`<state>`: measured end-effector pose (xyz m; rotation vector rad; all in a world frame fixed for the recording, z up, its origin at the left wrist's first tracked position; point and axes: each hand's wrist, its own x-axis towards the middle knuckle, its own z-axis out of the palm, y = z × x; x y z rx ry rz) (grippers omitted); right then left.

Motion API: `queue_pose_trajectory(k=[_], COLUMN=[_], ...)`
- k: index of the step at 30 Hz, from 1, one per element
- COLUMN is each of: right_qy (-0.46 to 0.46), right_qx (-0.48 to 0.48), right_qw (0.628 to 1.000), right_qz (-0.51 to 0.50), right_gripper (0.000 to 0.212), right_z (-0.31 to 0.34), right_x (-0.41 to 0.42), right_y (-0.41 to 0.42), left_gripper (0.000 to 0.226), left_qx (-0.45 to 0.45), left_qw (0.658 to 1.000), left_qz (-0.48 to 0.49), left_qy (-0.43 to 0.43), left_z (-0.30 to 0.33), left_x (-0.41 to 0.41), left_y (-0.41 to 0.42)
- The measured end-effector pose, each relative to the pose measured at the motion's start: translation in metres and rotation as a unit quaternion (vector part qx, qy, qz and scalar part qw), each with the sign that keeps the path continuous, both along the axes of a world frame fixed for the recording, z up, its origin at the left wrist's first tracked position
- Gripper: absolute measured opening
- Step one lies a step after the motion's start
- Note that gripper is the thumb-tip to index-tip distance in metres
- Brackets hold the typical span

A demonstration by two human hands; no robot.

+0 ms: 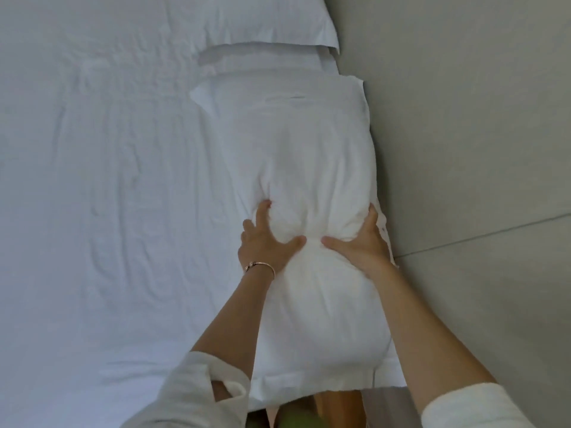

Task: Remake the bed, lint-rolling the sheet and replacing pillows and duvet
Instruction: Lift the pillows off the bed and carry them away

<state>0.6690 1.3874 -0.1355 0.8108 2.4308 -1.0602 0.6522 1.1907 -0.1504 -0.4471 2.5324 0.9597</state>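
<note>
Wrinkly sheet (pixel 92 180) fills the left of the bed. Left hand (pixel 265 242) and right hand (pixel 360 239), fingers spread wide, press into the near pillow (pixel 309 156) along the right edge, two more pillows (pixel 247 23) stacked beyond, wall (pixel 463 118) far right.

A plain grey-green wall (pixel 463 118) runs along the right side, crossed by one thin seam line (pixel 482 236). Below, some light wooden furniture (pixel 336 406) shows. Light is soft and even.
</note>
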Motion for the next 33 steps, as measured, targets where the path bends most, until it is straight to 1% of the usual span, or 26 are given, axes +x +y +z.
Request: queue_pose_trajectory(k=[2,4,6,8,12,14,16,18,19,22,24,25,27,28,29,30,32,33], right_qy=[0.031,0.059,0.072,0.084,0.126,0.146,0.149,0.133,0.116,0.012,-0.04,-0.038,-0.003,0.019,0.032,0.025,-0.021,-0.04], right_qx=[-0.016,-0.038,-0.059,-0.075,-0.105,-0.101,-0.078,-0.049,-0.042,-0.022,-0.035,-0.061,-0.085,-0.069,-0.049,-0.032,-0.023,-0.019], right_qw=[0.999,0.997,0.994,0.99,0.98,0.976,0.975,0.975,0.976,0.978,0.98,0.984,0.991,0.995,0.997,0.998,1.0,0.999], right_qz=[0.018,0.033,0.056,0.086,0.116,0.129,0.147,0.169,0.179,0.208,0.19,0.161,0.099,0.076,0.056,0.039,-0.003,-0.026], right_gripper=[0.126,0.121,0.117,0.112,0.101,0.098,0.097,0.1,0.101,0.105,0.1,0.092,0.071,0.062,0.058,0.057,0.055,0.053], right_z=[0.015,0.031,0.046,0.058,0.079,0.087,0.091,0.085,0.078,0.047,0.034,0.028,0.017,0.01,0.003,-0.004,-0.015,-0.023], right_x=[0.008,0.017,0.025,0.03,0.033,0.035,0.04,0.049,0.054,0.064,0.064,0.063,0.063,0.065,0.069,0.077,0.099,0.111], right_y=[-0.007,-0.015,-0.03,-0.054,-0.099,-0.112,-0.123,-0.136,-0.142,-0.147,-0.142,-0.137,-0.127,-0.121,-0.115,-0.11,-0.103,-0.099], left_gripper=[0.092,0.087,0.084,0.082,0.081,0.081,0.084,0.088,0.092,0.108,0.113,0.114,0.113,0.112,0.111,0.11,0.104,0.103], left_qx=[0.036,0.057,0.04,0.012,-0.023,-0.037,-0.038,-0.021,-0.009,0.006,0.021,0.028,0.014,-0.008,-0.036,-0.064,-0.101,-0.109], left_qw=[0.998,0.995,0.994,0.993,0.988,0.981,0.977,0.979,0.981,0.989,0.986,0.984,0.985,0.985,0.986,0.99,0.995,0.99], left_qz=[0.027,0.05,0.053,0.052,0.091,0.112,0.132,0.145,0.15,0.144,0.161,0.165,0.158,0.152,0.14,0.112,-0.013,-0.085], left_qy=[0.034,0.063,0.092,0.101,0.126,0.156,0.164,0.144,0.119,0.004,-0.046,-0.055,-0.073,-0.082,-0.08,-0.062,-0.003,0.009], left_z=[0.015,0.032,0.048,0.063,0.098,0.11,0.11,0.096,0.085,0.048,0.034,0.031,0.031,0.033,0.036,0.039,0.043,0.042], left_x=[0.01,0.024,0.04,0.051,0.058,0.066,0.079,0.094,0.101,0.113,0.113,0.111,0.103,0.099,0.095,0.093,0.093,0.094], left_y=[-0.015,-0.03,-0.046,-0.065,-0.111,-0.13,-0.144,-0.156,-0.162,-0.178,-0.186,-0.188,-0.186,-0.182,-0.176,-0.168,-0.148,-0.138])
